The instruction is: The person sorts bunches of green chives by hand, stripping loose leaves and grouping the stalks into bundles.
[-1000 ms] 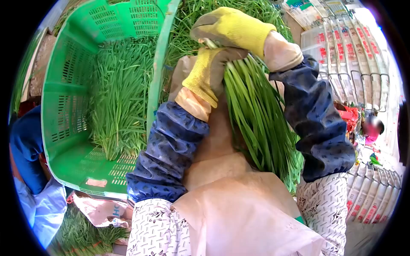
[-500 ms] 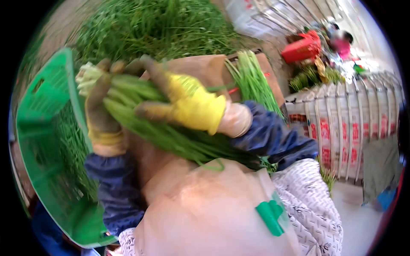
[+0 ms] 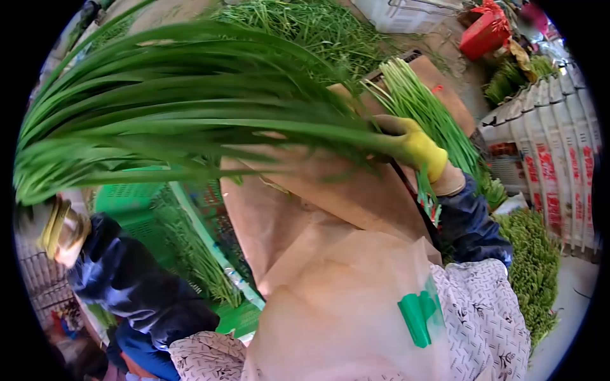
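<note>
A large bunch of garlic chives (image 3: 190, 95) stretches across the upper left, its long leaves arching and smeared by motion. My right hand (image 3: 413, 149), in a yellow glove with darkened fingers, is closed around the right end of this bunch. At the far left, below the leaf ends, is my left hand (image 3: 62, 230), also in a yellow glove; its fingers are blurred and partly hidden by the leaves. Just past my right hand, a smaller bunch of chives (image 3: 429, 111) with pale stem ends lies on a brown covered board (image 3: 445, 95).
A green plastic crate (image 3: 210, 238) with loose chives stands at my left. A heap of greens (image 3: 305, 28) lies on the ground ahead. To the right are stacked bunches (image 3: 524, 267), a white ribbed bale (image 3: 546, 152) with red print, and a red container (image 3: 486, 32).
The bunch has swung up and across to the left. My left hand has moved outward to the far left, and my right hand has moved right. The view has shifted.
</note>
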`<control>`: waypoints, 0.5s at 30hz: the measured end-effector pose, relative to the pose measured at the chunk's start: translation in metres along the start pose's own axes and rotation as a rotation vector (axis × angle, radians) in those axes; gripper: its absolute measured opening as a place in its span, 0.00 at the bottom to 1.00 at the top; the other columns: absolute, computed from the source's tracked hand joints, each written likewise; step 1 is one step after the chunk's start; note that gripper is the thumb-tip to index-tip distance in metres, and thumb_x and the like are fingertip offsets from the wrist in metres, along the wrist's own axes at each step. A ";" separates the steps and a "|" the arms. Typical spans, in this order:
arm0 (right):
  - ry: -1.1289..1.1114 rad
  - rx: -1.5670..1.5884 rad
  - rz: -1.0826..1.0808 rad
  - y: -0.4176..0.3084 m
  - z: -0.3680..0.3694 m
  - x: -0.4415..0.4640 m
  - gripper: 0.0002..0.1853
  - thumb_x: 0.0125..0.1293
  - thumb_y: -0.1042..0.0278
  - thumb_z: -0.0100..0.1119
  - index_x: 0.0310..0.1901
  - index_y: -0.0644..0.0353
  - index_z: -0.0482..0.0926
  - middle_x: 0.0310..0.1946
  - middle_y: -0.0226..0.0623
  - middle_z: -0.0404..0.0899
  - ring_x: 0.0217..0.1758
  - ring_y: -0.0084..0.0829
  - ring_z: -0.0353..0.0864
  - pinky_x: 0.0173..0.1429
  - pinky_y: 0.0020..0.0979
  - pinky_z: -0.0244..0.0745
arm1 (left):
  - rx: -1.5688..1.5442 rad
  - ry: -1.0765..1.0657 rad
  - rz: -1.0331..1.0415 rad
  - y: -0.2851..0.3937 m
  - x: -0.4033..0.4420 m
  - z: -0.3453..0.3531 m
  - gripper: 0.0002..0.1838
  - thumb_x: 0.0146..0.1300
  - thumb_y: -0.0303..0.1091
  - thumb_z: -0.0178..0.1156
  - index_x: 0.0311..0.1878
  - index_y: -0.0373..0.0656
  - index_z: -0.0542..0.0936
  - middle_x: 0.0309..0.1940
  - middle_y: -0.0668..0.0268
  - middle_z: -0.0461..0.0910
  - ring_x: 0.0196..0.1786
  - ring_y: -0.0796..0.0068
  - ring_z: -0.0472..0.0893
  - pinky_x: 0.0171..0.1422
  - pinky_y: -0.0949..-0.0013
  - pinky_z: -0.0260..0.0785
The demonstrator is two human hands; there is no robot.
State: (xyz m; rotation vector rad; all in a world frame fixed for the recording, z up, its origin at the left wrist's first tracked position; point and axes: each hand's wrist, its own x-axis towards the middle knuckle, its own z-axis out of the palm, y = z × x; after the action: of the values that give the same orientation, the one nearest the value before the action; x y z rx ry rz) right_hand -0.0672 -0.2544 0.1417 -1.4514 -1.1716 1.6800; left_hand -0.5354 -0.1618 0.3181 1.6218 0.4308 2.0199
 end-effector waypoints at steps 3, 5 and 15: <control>0.080 -0.014 -0.110 0.024 -0.031 0.021 0.18 0.68 0.63 0.58 0.55 0.62 0.78 0.32 0.30 0.82 0.29 0.19 0.78 0.35 0.21 0.73 | -0.006 0.064 0.008 0.006 0.031 0.026 0.09 0.64 0.35 0.60 0.39 0.39 0.82 0.33 0.57 0.83 0.40 0.61 0.83 0.50 0.55 0.78; 0.082 0.186 -0.179 0.018 -0.041 0.022 0.19 0.68 0.62 0.57 0.57 0.61 0.77 0.32 0.31 0.83 0.31 0.20 0.80 0.37 0.21 0.75 | -0.122 0.117 -0.056 0.011 0.034 0.050 0.09 0.63 0.36 0.60 0.37 0.39 0.81 0.34 0.59 0.83 0.38 0.61 0.83 0.48 0.57 0.78; 0.217 -0.585 -0.651 -0.027 0.006 0.068 0.39 0.59 0.59 0.67 0.70 0.58 0.62 0.61 0.47 0.72 0.65 0.41 0.70 0.67 0.37 0.66 | 0.567 0.233 -0.009 -0.006 0.002 0.116 0.15 0.65 0.34 0.58 0.47 0.32 0.80 0.42 0.54 0.83 0.47 0.64 0.83 0.55 0.65 0.76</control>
State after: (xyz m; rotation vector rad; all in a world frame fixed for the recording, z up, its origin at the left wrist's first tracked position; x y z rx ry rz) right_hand -0.0894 -0.1843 0.1368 -1.3068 -1.8451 0.7484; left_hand -0.4222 -0.1636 0.3433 1.6773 1.1820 2.2138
